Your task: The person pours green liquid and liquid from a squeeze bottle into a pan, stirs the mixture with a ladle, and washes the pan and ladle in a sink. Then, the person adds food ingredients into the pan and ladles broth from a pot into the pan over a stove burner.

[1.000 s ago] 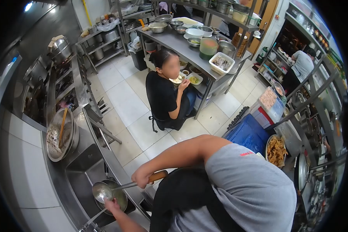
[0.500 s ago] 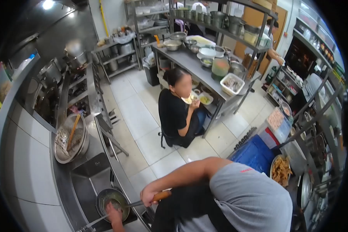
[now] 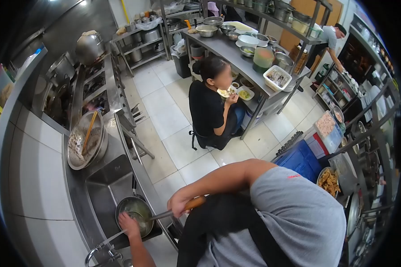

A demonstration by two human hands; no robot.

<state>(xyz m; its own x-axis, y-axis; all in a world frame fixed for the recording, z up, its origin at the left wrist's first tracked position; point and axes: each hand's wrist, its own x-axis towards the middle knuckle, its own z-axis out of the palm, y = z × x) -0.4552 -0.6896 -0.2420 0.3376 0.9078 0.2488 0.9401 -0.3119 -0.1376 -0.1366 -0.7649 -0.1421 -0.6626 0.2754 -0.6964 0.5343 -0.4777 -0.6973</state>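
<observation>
Basically, a long steel worktable (image 3: 223, 44) runs across the back, loaded with metal bowls (image 3: 206, 30) and a white tray (image 3: 275, 86) of food; over on the left there's a gas range (image 3: 116, 95) with a big pot (image 3: 90, 48) up at its far end; the wearer's grey shirt (image 3: 298, 209) takes up the lower right; another person in black (image 3: 207, 111) is down low beside the worktable, one hand raised near the mouth; then there's a steel sink (image 3: 104, 178) at lower left, and a blue bin (image 3: 300, 162) across the floor from it; a wide metal mixing bowl (image 3: 103, 143) sits between range and sink, dark smears inside, wooden stick (image 3: 88, 133) leaning in it; the pan (image 3: 129, 204) is down in the near end of the sink, dark handle pointing toward the far end; a chrome faucet (image 3: 113, 255) stands at the near end too, spout reaching toward the pan; a wooden-handled ladle (image 3: 162, 215) slants down into the pan, scoop end too unclear to make out; the right hand (image 3: 178, 206) is wrapped round it, right where wood meets metal shaft; the left hand (image 3: 129, 224) is at the pan's rim, fingers reaching inside; honestly can't tell if it's pinching anything.
</observation>
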